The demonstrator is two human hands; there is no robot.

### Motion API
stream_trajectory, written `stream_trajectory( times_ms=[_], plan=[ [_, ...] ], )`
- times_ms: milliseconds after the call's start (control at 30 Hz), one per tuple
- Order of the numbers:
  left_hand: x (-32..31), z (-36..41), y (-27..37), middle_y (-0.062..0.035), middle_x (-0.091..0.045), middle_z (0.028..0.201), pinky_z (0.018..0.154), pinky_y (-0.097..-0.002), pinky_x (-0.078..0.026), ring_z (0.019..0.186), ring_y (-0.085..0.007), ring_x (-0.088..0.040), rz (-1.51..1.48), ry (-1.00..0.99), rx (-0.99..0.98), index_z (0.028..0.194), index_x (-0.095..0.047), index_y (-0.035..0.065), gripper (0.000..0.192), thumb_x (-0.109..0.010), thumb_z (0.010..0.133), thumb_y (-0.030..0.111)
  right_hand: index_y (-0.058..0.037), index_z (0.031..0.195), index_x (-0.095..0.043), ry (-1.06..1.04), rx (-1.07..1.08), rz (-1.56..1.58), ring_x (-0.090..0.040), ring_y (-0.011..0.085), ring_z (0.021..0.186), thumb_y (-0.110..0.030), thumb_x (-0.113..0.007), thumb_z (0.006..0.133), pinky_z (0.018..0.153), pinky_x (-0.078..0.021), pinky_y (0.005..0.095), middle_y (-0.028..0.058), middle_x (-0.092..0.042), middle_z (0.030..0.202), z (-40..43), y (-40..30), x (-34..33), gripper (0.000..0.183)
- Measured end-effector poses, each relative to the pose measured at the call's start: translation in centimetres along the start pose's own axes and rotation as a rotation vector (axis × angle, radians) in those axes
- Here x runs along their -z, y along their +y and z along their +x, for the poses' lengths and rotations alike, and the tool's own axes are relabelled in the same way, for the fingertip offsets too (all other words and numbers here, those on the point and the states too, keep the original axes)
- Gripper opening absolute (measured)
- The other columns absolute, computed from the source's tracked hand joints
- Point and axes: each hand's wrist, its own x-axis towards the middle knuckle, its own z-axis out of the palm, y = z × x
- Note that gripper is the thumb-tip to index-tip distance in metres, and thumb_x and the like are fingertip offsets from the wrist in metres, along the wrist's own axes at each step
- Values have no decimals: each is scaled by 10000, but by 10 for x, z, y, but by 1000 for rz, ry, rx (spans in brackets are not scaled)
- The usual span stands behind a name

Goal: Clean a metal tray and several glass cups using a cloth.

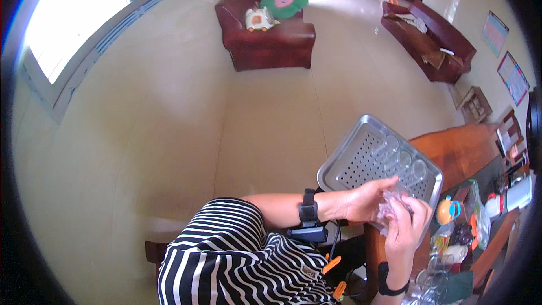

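My left hand (368, 199) and my right hand (407, 224) meet over the near corner of a perforated stainless steel tray (345, 159). Between them is a crumpled piece of clear, purplish material (391, 205), perhaps thin plastic. My right fingers close over it, while my left palm and thumb press from the other side. Something clear shows beside my left thumb, but my fingers hide most of it. Clear drinking glasses (418, 170) sit in the tray, their rims in a slanting row on its right side.
The tray rests at the corner of a wooden table (459, 146). An orange cup with a blue handle (446, 211), a clear plastic bag (480, 216) and more clear glasses (430, 286) stand to the right. Dark red sofas (271, 46) are across the tiled floor (271, 127).
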Motion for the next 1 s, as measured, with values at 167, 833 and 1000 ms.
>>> stream_trajectory(
  times_ms=[167,833,1000],
  plan=[
    [-23,-13,7,-11,-680,1146,919,-365,-484,1073,-168,-622,198,-84,-9,1233,-618,122,456,-477,1028,504,-6,1218,-622,202,-128,71,-533,341,1097,-183,-598,968,960,-440,448,164,-541,1158,-7,27,-8,307],
    [-5,-11,0,-23,-713,1016,850,-406,-545,954,-177,-680,197,87,-42,1108,-669,147,420,-501,1012,520,-50,1152,-677,181,-110,-9,-548,345,1060,-30,-664,839,939,-458,444,146,-574,1137,1,6,-5,314],
    [-24,-14,11,-81,-687,1117,745,-338,-581,835,-166,-677,320,144,-139,1274,-589,71,451,-646,974,403,-19,1110,-671,361,-213,16,-591,313,995,-30,-680,888,890,-487,382,154,-591,1078,1,40,-4,222]
  ],
)
